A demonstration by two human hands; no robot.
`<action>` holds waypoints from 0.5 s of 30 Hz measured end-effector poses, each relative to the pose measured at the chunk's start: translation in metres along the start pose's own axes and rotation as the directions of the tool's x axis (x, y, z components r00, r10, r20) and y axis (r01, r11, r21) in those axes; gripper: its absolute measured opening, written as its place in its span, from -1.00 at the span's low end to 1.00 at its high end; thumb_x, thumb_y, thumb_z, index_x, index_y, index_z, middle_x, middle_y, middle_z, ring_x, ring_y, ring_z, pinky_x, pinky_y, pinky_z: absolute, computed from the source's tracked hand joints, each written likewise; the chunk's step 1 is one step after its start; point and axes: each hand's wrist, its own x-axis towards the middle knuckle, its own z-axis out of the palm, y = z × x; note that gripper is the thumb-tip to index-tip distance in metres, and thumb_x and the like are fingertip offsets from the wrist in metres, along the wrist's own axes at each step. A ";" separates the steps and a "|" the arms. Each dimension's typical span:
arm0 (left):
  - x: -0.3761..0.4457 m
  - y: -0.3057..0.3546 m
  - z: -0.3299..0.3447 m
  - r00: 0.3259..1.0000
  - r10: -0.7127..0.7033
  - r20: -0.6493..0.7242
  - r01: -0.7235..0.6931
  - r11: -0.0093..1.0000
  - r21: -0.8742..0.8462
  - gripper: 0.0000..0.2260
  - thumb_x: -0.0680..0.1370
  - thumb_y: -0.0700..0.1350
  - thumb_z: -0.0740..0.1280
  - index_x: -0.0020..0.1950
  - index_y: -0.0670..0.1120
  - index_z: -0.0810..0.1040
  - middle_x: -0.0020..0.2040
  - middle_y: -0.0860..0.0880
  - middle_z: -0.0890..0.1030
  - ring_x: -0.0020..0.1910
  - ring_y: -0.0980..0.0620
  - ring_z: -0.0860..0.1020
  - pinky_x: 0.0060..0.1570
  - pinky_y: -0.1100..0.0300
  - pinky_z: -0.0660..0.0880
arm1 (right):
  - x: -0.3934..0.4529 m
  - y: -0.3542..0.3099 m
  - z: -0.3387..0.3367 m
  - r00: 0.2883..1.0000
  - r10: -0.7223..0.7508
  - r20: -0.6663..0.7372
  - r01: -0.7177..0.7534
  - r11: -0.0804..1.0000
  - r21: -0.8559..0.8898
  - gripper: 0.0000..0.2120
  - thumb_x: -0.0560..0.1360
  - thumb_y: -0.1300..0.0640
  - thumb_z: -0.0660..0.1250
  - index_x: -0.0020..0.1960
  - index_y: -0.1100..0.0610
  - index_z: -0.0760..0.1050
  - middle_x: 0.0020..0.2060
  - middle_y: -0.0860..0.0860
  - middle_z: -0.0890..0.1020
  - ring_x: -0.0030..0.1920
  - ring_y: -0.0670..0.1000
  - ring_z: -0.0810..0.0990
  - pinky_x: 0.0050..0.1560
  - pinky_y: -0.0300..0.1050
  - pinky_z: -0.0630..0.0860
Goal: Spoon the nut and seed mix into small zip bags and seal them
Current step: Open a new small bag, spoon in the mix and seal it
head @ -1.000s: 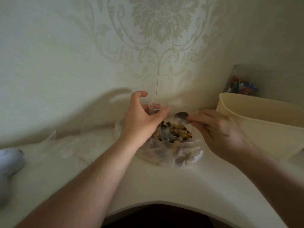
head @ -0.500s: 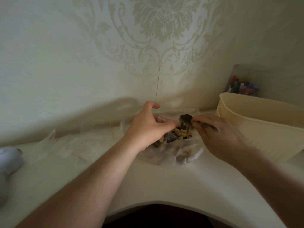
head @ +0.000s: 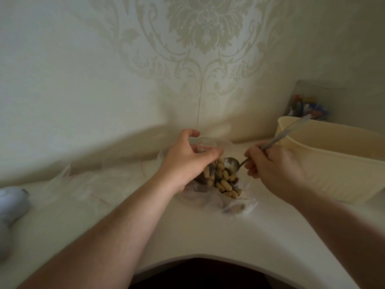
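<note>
On the worktop (head: pixel 187 230), the left hand (head: pixel 185 161) pinches a small zip bag (head: pixel 205 146) at its mouth; the right hand (head: pixel 273 170) grips a spoon (head: pixel 231 164) over the nut mix (head: pixel 224 180)

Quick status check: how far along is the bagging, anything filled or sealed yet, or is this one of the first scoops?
Done: no sealed, filled bag is visible. In hand: the left hand holds a small zip bag open by its red-striped mouth; the right hand grips the spoon, bowl at the nut and seed mix in its clear bag. Left: fill, seal, then the flat empty bags beside.
</note>
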 end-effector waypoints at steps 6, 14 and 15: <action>-0.001 0.002 -0.001 1.000 -0.002 0.002 0.002 1.000 -0.010 -0.35 0.42 0.17 0.61 0.41 0.15 0.39 0.04 0.04 0.70 0.03 0.11 0.66 -0.09 0.20 0.51 | 0.002 0.008 -0.003 0.994 0.043 -0.100 -0.033 0.994 0.104 -0.74 0.70 0.00 0.24 -0.05 0.06 0.62 -0.27 -0.02 0.72 -0.27 -0.02 0.73 -0.12 0.04 0.70; -0.003 0.006 -0.010 0.994 0.098 0.049 -0.105 0.979 0.173 -0.37 0.45 0.19 0.58 0.40 0.18 0.34 0.02 0.11 0.71 -0.07 0.20 0.67 -0.13 0.28 0.52 | 0.005 0.003 -0.013 0.987 0.047 -0.154 -0.022 0.986 0.163 -0.75 0.71 0.00 0.24 -0.04 0.06 0.61 -0.27 0.00 0.73 -0.27 0.00 0.72 -0.15 0.02 0.68; -0.004 0.007 -0.011 0.986 0.145 0.079 -0.160 0.957 0.243 -0.37 0.44 0.19 0.58 0.38 0.20 0.32 0.02 0.15 0.71 -0.11 0.22 0.66 -0.16 0.34 0.52 | 0.005 0.000 -0.015 0.987 0.050 -0.152 -0.022 0.983 0.182 -0.75 0.71 0.01 0.23 -0.03 0.07 0.61 -0.27 0.00 0.73 -0.26 0.02 0.73 -0.14 0.04 0.68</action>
